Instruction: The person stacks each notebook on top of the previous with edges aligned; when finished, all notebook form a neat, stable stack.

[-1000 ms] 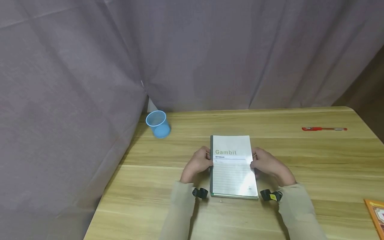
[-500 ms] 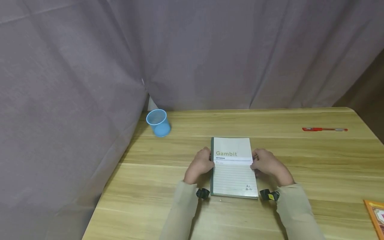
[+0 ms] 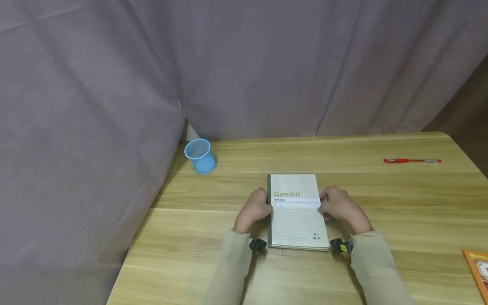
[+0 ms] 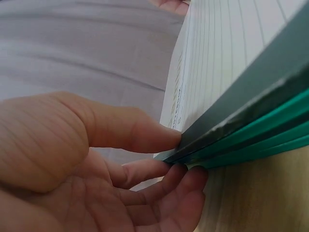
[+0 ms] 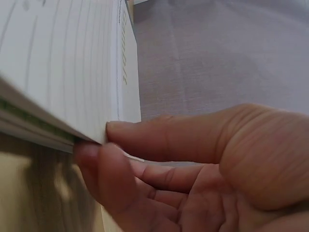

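Note:
A stack of notebooks, the top one with a white "Gambit" cover (image 3: pixel 295 224) and a dark spine strip, sits between both hands in the head view. My left hand (image 3: pixel 252 210) holds the spine side, thumb on top. In the left wrist view its fingers (image 4: pixel 166 181) reach to the lower edges, where several green spines (image 4: pixel 270 118) show layered. My right hand (image 3: pixel 343 208) pinches the opposite side, with the thumb (image 5: pixel 159 137) on the cover and fingertips (image 5: pixel 113 169) at the page edges below. The stack's underside is hidden in the head view.
A blue cup (image 3: pixel 203 163) stands at the table's back left corner. A red pen (image 3: pixel 411 161) lies at the back right, and an orange-edged book (image 3: pixel 476 271) pokes in at the right front. Grey cloth (image 3: pixel 248 72) hangs along the back and left of the wooden table (image 3: pixel 183 254).
The glare has left the notebook's cover, and less green shows at its near edge. My left hand has shifted slightly right; both hands keep their hold on the stack.

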Demonstrator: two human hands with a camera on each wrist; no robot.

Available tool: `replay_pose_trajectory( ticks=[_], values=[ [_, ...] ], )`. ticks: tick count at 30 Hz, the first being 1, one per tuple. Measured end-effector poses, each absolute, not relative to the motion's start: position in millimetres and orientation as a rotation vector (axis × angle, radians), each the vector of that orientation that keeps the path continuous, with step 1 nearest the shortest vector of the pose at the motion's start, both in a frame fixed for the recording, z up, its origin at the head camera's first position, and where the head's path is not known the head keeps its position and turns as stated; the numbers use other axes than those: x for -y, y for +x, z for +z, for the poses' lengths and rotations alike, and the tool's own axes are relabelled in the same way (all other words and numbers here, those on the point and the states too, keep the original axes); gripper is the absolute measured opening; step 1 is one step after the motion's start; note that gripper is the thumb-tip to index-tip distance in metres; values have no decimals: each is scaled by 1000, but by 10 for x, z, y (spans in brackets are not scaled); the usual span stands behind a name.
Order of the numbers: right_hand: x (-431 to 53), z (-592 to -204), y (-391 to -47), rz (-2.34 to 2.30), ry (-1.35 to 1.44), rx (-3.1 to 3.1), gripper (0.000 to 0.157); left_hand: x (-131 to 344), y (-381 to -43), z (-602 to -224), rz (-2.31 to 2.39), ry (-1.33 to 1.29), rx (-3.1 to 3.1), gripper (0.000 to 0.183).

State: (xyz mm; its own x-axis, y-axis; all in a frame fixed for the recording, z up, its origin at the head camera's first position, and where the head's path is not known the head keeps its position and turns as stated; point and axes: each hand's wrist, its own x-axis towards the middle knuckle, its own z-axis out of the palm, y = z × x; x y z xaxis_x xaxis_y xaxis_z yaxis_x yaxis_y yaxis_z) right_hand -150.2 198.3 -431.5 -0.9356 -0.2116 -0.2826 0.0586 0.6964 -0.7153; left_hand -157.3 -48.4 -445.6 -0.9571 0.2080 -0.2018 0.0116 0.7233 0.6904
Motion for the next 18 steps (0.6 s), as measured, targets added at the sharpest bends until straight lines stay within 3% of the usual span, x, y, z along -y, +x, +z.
replay_pose_trajectory(
  ticks=[14,18],
  values=[
    [-1950,-4335,-1507,-1077,-78,-2566,27,498,-1571,-4470,1070,166,-2659,14],
    [-1956,-4273,-1511,-1006,-127,-2624,32,528,-1593,-4457,1135,147,-2637,23]
  ],
)
